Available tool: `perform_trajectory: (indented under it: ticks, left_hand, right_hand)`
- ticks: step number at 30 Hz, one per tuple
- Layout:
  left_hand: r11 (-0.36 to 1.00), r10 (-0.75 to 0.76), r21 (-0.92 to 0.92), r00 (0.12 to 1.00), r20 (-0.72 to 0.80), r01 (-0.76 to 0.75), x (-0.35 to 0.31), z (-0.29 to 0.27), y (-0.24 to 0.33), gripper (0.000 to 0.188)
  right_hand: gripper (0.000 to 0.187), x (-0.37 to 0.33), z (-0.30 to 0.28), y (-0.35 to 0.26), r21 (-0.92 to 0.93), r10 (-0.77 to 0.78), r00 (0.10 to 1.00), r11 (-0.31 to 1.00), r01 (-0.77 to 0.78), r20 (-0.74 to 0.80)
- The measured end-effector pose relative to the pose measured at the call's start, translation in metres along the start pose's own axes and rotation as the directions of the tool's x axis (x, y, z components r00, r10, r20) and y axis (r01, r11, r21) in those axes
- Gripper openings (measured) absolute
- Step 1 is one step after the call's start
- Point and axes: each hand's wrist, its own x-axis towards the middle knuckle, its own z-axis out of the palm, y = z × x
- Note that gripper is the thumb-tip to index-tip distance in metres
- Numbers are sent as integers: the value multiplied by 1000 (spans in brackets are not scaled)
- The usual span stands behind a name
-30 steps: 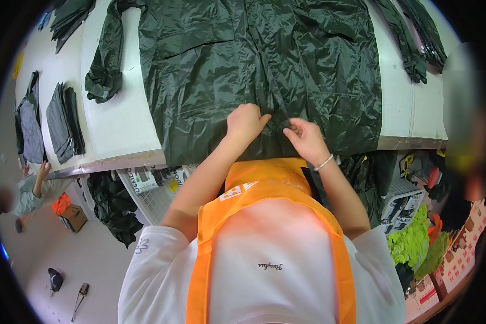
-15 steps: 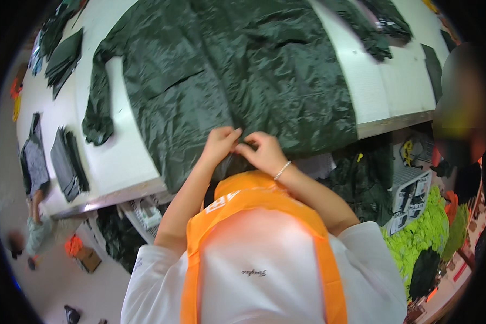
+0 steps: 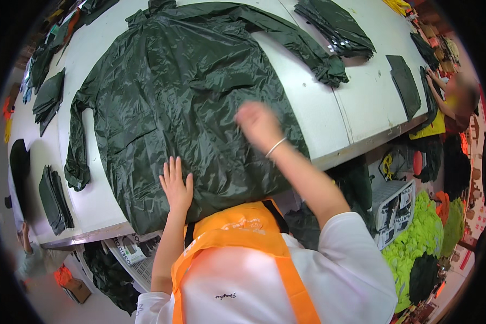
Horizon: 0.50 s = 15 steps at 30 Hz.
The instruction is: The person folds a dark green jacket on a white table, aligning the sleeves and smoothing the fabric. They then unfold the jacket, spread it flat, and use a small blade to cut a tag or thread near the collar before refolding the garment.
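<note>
A glossy dark green rain jacket lies spread over the white table, its collar at the far side and its hem hanging at the near edge. My left hand rests flat on the jacket's lower part, fingers stretched out. Over the right half of the jacket is my right hand, smeared by motion, so its fingers cannot be made out. Whether it touches the fabric does not show. One sleeve reaches out to the far right, the other hangs down along the left side.
Folded dark green garments are piled at the far right, with more stacks on the left. Below the table edge stand a light basket and a yellow-green heap of garments. Other people are at both sides.
Both hands were together at the jacket's front near the hem. Now they are apart: the left lies flat lower down, the right has moved farther out. The view has shifted, showing the collar.
</note>
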Motion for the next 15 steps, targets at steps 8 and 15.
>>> perform_trajectory:
  ticks: [8,15]
  left_hand:
    - [984,-21,176,1000,-1,21,6,12,10,60]
    - [960,-191,232,970,149,153,3,6,25,60]
  right_hand:
    - [44,165,-231,193,206,420,582,893,-399,-696]
    - [37,98,-189,116,-300,-539,842,808,508,-26]
